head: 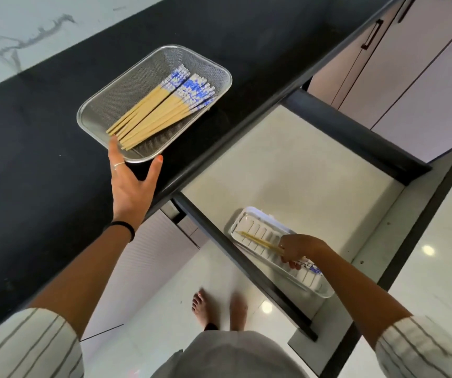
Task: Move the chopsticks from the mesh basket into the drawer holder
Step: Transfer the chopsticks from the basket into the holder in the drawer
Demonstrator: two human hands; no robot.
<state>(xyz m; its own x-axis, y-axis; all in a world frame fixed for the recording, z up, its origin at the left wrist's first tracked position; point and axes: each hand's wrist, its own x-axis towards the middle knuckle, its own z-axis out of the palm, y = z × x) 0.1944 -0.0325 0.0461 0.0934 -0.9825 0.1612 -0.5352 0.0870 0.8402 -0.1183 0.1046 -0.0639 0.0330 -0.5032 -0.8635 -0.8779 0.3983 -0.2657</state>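
A silver mesh basket [104, 105] sits on the black counter and holds several wooden chopsticks [159, 110] with blue-and-white ends. My left hand [130, 184] rests at the basket's near edge, fingers spread, a fingertip touching the chopstick tips and the thumb on the rim. In the open drawer lies a clear ribbed holder [257, 233]. My right hand [298, 249] is closed on a pair of chopsticks [257, 240] that lies along the holder, its patterned ends poking out behind the hand.
The black counter [28, 159] runs diagonally, with a marble wall behind it. The open drawer [287, 165] has a pale liner and dark sides. Pale cabinet doors [410, 77] stand at the upper right. My bare feet [219, 309] are on the glossy floor below.
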